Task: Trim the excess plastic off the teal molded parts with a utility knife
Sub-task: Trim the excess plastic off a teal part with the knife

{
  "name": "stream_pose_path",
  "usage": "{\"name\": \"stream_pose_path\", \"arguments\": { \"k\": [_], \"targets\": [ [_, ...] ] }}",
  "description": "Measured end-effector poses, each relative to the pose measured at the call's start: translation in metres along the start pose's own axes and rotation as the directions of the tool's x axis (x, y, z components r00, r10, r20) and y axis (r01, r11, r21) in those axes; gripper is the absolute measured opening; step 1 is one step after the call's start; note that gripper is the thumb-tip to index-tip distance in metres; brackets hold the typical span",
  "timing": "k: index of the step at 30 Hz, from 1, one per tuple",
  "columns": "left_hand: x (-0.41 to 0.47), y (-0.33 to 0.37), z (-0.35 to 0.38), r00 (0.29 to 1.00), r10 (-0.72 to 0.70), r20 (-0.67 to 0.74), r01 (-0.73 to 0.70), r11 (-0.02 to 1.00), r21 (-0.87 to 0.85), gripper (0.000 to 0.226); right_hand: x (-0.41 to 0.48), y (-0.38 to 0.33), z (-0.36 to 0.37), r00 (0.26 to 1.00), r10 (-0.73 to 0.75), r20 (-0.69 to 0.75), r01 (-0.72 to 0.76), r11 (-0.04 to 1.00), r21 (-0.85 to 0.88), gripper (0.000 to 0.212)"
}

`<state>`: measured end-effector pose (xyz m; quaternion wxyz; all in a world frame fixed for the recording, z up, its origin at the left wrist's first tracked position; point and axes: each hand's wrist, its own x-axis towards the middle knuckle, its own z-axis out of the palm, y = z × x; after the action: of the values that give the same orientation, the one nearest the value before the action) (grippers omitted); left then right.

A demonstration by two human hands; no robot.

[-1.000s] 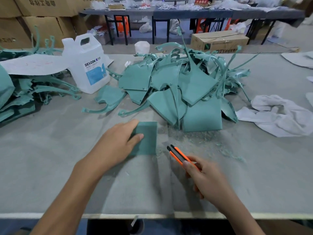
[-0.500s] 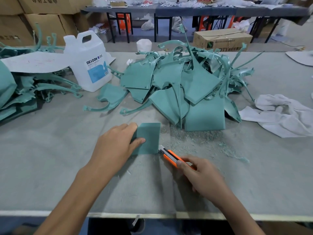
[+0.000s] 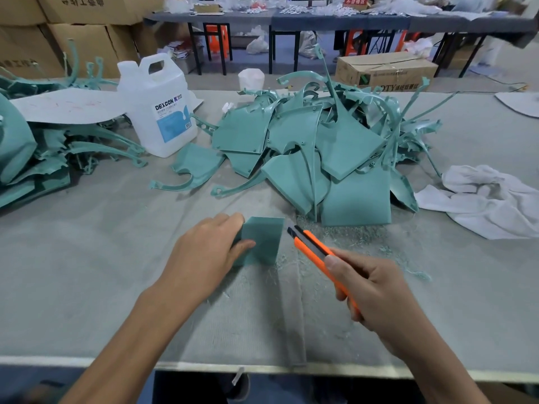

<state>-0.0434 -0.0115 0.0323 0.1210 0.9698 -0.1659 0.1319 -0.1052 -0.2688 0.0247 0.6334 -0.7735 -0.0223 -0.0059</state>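
A small teal rectangular part [image 3: 264, 240] lies flat on the grey felt table [image 3: 87, 272] in front of me. My left hand [image 3: 208, 252] holds it at its left side, thumb on top and fingers along the far left edge. My right hand [image 3: 376, 293] grips an orange utility knife [image 3: 316, 252]; its black tip points up and left, just right of the part's far right corner and apart from it. A big heap of teal molded parts [image 3: 326, 150] sits behind.
A white DEXCON jug [image 3: 159, 106] stands at the back left beside more teal parts [image 3: 35, 153] and a grey sheet. White rags [image 3: 490, 199] lie at the right. Teal shavings [image 3: 350, 237] litter the felt near the heap. The table's front edge runs below my arms.
The knife has lifted from the part's near right corner and now sits up beside its far right corner. My left hand keeps holding the part in place.
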Motion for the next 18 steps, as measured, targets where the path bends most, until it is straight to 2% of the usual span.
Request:
{"name": "stream_pose_path", "arguments": {
  "k": [1, 4, 5, 7, 9, 11, 14, 16, 18],
  "targets": [
    [0.0, 0.0, 0.001, 1.0, -0.005, -0.001, 0.005, 1.0, 0.001, 0.032, -0.003, -0.008, -0.003, 1.0, -0.001, 0.015, 0.0, 0.998, 0.063, 0.018],
    [0.001, -0.001, 0.003, 1.0, -0.025, 0.006, 0.025, 1.0, -0.015, 0.032, -0.009, -0.027, -0.01, 0.994, -0.03, 0.106, 0.006, 0.974, 0.227, 0.037],
    [0.001, -0.001, 0.002, 1.0, -0.026, 0.008, 0.027, 1.0, -0.014, 0.031, -0.008, -0.029, -0.01, 0.995, -0.056, 0.086, 0.037, 0.977, 0.208, 0.037],
    [0.001, -0.001, 0.002, 1.0, -0.017, 0.005, 0.017, 1.0, -0.006, 0.031, -0.002, -0.023, -0.008, 0.997, -0.07, -0.016, 0.071, 0.99, 0.121, 0.023],
    [0.001, -0.002, 0.002, 1.0, -0.013, -0.005, 0.013, 1.0, -0.018, 0.031, 0.005, -0.007, -0.004, 0.996, -0.01, -0.087, 0.013, 0.999, 0.031, 0.019],
    [0.0, -0.002, 0.002, 1.0, -0.014, 0.002, 0.014, 0.999, -0.036, 0.031, 0.007, 0.014, 0.003, 0.996, 0.039, -0.075, -0.046, 0.994, -0.098, 0.025],
    [0.001, -0.003, 0.002, 1.0, -0.018, 0.01, 0.018, 0.999, -0.047, 0.033, 0.0, 0.036, 0.014, 0.997, 0.079, 0.0, -0.076, 0.96, -0.271, 0.023],
    [0.001, -0.002, 0.003, 1.0, -0.021, 0.011, 0.022, 0.999, -0.048, 0.033, -0.004, 0.038, 0.02, 0.996, 0.085, 0.033, -0.073, 0.961, -0.268, 0.021],
    [0.001, -0.002, 0.002, 1.0, -0.018, 0.016, 0.018, 0.999, -0.035, 0.032, -0.005, 0.029, 0.022, 0.996, 0.083, 0.017, -0.08, 0.985, -0.155, 0.022]
  ]
}}
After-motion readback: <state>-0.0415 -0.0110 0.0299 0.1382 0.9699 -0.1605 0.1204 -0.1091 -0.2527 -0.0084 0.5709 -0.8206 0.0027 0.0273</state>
